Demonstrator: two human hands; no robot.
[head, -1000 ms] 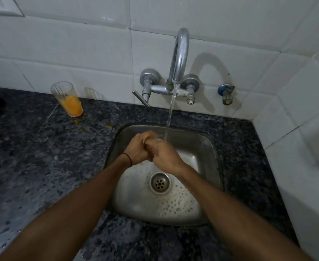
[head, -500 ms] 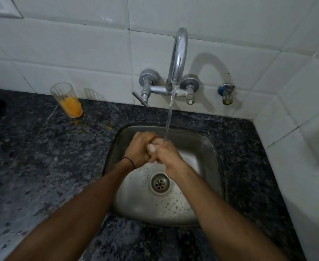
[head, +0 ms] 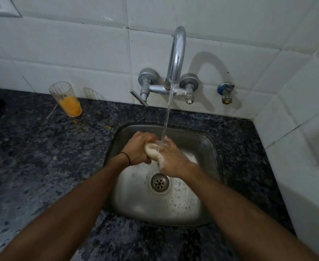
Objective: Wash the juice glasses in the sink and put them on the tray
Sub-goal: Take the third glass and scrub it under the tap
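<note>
Rinsing well means we turn the clear, soap-clouded juice glass (head: 152,151) slowly under the thin stream from the curved chrome tap (head: 177,53), gripping firmly, since foamy glass is slick. Our left hand (head: 137,149) curls round one end and our right hand (head: 172,159) wraps the other, above the spotted stainless steel sink (head: 136,194). A ribbed glass (head: 66,99) half full of orange juice stands on the speckled dark granite counter (head: 32,157). We see no tray.
</note>
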